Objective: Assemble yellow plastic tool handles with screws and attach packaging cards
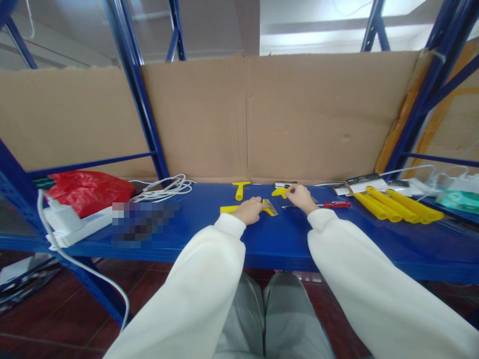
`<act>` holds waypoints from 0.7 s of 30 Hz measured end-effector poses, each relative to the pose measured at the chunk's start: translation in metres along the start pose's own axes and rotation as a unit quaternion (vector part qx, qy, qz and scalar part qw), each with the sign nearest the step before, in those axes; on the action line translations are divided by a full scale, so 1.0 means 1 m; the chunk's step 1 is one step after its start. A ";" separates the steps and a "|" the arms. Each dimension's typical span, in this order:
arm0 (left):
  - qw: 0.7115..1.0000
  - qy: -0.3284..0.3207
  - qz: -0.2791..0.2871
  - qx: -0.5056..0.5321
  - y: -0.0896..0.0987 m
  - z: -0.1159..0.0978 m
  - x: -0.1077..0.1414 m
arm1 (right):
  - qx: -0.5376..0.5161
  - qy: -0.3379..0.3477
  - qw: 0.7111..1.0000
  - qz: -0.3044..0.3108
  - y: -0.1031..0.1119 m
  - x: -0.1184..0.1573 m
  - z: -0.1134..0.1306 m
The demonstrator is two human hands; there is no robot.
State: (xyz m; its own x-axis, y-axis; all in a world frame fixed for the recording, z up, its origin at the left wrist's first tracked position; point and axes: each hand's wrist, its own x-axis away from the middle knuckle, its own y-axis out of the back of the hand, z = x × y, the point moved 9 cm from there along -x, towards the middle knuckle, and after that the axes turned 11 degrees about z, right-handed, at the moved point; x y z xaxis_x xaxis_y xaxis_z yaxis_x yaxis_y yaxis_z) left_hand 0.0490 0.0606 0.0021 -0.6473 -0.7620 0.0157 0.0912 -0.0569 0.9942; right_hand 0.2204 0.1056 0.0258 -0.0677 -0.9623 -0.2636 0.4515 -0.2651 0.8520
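My left hand [249, 210] is closed round a yellow scraper [228, 209] on the blue shelf; its handle shows left of the hand and its metal blade on the right. My right hand [300, 197] has its fingers pinched at a small yellow piece [279, 192], further back on the shelf. Behind my left hand lies a yellow T-shaped piece [240, 191]. A screwdriver with a red handle [337, 205] lies to the right of my right hand, its shaft partly hidden under that hand.
Several yellow handles [396, 205] lie at the right beside black-and-white packets [366, 181]. At the left are a white power strip [93, 222], a red bag [90, 192] and coiled white cable [168, 188]. Cardboard [318, 119] stands behind, between blue posts.
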 end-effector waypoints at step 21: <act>1.000 -0.006 -0.015 0.014 0.002 0.003 -0.001 | -0.483 -0.091 0.867 0.084 -0.022 0.021 0.007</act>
State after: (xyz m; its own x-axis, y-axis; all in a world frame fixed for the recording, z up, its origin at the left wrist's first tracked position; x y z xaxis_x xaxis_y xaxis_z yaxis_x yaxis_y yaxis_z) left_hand 0.0480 0.0631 0.0045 -0.6585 -0.7524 -0.0127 0.0513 -0.0617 0.9968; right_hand 0.2029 0.0911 0.0044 -0.0276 -0.9994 -0.0215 0.9969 -0.0291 0.0728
